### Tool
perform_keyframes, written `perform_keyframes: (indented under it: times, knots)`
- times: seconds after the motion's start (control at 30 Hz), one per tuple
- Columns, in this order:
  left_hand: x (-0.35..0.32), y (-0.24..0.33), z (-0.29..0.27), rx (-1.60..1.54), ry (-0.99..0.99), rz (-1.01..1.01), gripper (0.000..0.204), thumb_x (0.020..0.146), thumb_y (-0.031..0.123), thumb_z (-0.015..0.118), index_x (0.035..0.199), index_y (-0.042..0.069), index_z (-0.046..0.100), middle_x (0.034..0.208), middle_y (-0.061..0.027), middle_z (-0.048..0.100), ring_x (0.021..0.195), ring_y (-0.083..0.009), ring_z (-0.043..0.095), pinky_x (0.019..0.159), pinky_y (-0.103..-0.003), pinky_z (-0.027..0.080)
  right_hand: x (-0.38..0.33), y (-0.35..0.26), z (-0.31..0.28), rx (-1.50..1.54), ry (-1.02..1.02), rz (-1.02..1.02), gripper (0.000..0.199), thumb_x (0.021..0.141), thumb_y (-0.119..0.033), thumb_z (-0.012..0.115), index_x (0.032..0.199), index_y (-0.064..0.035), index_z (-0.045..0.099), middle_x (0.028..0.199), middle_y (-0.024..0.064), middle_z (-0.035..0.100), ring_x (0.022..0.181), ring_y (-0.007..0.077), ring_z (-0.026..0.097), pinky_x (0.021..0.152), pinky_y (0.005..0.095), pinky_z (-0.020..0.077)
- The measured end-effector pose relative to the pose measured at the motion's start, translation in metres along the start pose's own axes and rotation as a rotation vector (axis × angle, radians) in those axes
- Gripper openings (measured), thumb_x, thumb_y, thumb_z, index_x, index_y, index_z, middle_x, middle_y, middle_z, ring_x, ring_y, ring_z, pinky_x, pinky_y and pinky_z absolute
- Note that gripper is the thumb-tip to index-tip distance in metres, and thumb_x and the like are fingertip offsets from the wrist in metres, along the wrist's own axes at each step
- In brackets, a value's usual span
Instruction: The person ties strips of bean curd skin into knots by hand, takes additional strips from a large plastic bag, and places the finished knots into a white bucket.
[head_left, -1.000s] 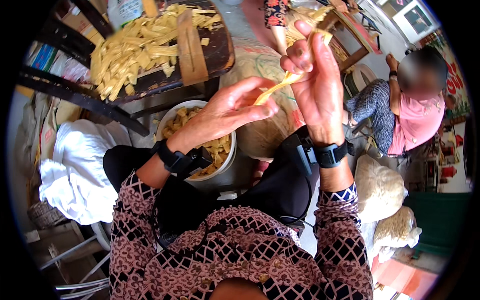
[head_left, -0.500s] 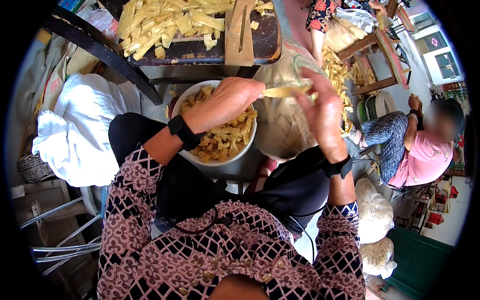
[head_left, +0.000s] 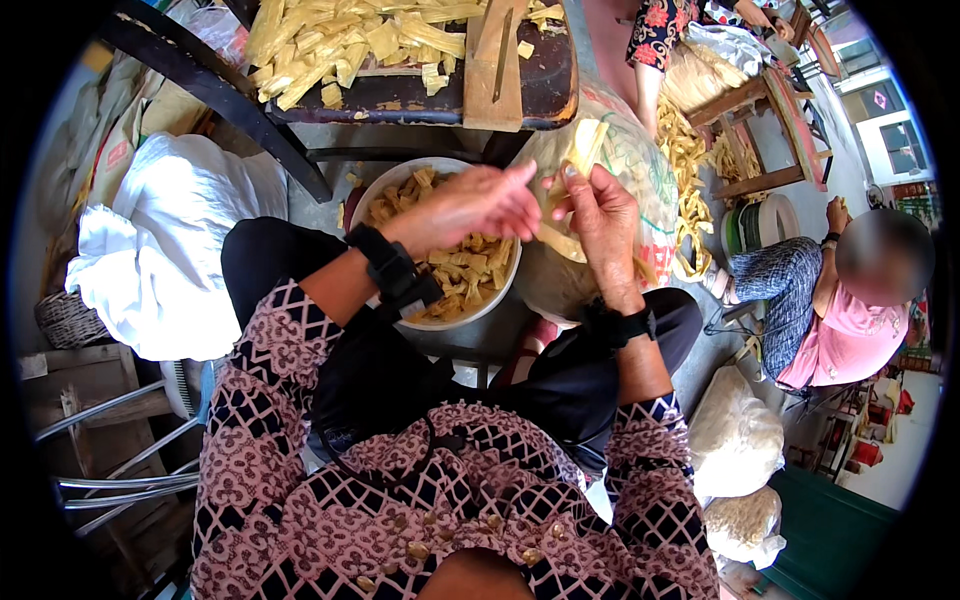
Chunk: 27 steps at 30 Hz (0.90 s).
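Note:
My right hand (head_left: 605, 222) pinches a flat, pale yellow strip (head_left: 587, 145) between thumb and fingers. Its upper part stands above the fingertips, and a strip end hangs on the palm side. Just left of it, my left hand (head_left: 482, 207) has its fingers stretched out, slightly smeared by motion, with nothing seen in them. Under my left wrist, between my knees, stands a white tub (head_left: 516, 268) of short, folded or knotted yellow pieces (head_left: 468, 268). Behind my right hand is a bulging, translucent plastic sack (head_left: 625, 135).
A dark wooden stool (head_left: 400, 108) ahead bears loose yellow strips (head_left: 360, 40) and a slotted wooden piece (head_left: 493, 70). White cloth (head_left: 175, 250) lies left, above metal tubes (head_left: 125, 490). More strips (head_left: 690, 190) lie on the floor at right, near a seated person (head_left: 850, 330).
My left hand has let go of the strip's end and opened. My right hand has come left and turned upward, now pinching the strip upright. The view has shifted slightly.

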<state>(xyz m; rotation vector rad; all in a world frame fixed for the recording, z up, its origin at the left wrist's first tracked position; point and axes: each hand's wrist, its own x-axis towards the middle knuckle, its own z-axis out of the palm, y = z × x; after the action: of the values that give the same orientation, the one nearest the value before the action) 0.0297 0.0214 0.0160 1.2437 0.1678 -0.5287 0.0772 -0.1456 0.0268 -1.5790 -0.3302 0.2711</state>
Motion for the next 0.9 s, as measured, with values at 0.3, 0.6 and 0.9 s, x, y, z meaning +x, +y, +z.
perform_keyframes:
  times: [0.3,0.6,0.9]
  knots:
    - [0.032,-0.046,0.004,-0.634,-0.248,0.06,0.042,0.092,0.052,0.037,0.099,0.014,0.054,0.087,0.0032,0.054,0.083,-0.0099,0.051,0.081,-0.03,0.044,-0.021,0.002,0.023,0.096,0.07,-0.028,0.015,0.09,-0.011,0.054,0.09,0.0,0.064,0.072,0.0003,0.061,0.062,0.0044,0.052,0.057,0.0196,0.0459]
    - [0.024,-0.035,0.008,-0.596,-0.265,0.158,0.017,0.094,0.019,0.044,0.096,0.008,0.057,0.081,0.0007,0.057,0.067,-0.0104,0.053,0.067,-0.026,0.047,-0.039,-0.008,0.022,-0.156,0.002,-0.182,0.014,0.087,-0.01,0.059,0.091,0.0028,0.063,0.07,0.0029,0.058,0.06,0.0077,0.05,0.057,0.0216,0.0428]
    - [0.015,-0.028,0.013,0.132,-0.056,0.205,0.009,0.084,0.007,0.056,0.093,0.003,0.057,0.076,-0.0018,0.06,0.072,-0.0096,0.059,0.059,-0.022,0.044,-0.024,0.007,0.015,-0.531,0.021,-0.153,0.017,0.09,-0.014,0.053,0.083,0.0008,0.059,0.06,0.0037,0.056,0.046,0.0086,0.051,0.043,0.0233,0.0406]
